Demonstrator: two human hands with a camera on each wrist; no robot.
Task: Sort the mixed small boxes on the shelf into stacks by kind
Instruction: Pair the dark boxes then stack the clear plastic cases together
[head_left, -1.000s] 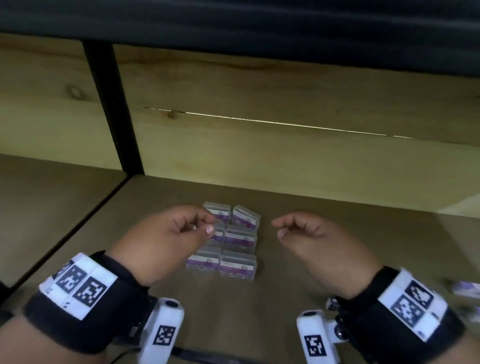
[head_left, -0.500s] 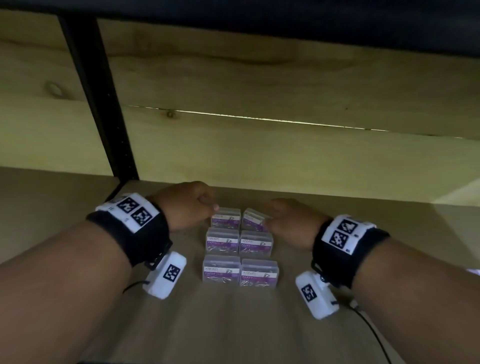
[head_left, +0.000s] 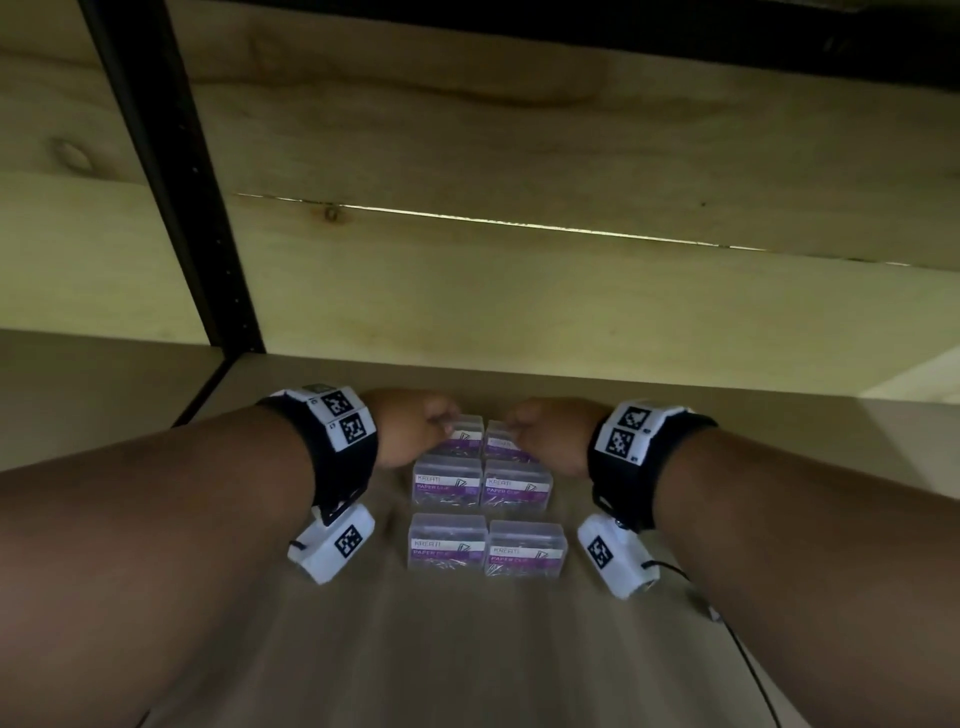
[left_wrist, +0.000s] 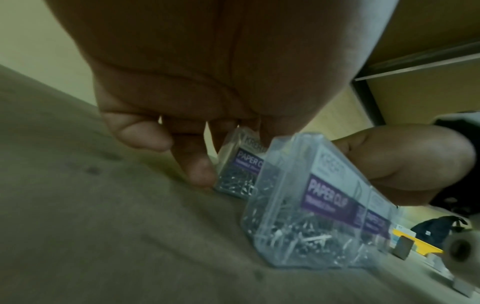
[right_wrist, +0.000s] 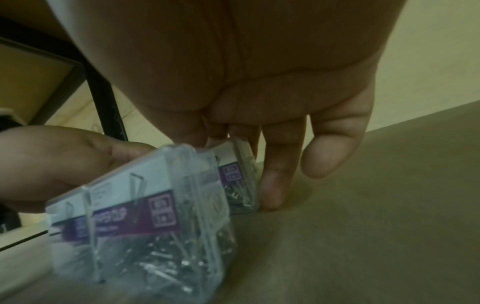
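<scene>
Six clear paper-clip boxes sit in a two-by-three grid on the shelf board, and from the head view both arms have pushed in deeper than a second ago, when the hands hovered short of the front row. Now the left hand is on the back-left box and the right hand on the back-right box, fingers curled over them. The middle pair and front pair stand untouched. I'd judge the back row is being squared up or lifted, since every label reads the same kind.

Over to the left wrist: fingers come down narrow against the outer end of the far box, tip touching the board, thumb side hidden behind the nearer box. Beyond, a yellow object and a dark bag show, which the head camera misses.

Right wrist now: fingers clamp the far box at its outer end, little finger tucked clear, and the other hand is visible across the row. The head view cannot show this end grip.
</scene>
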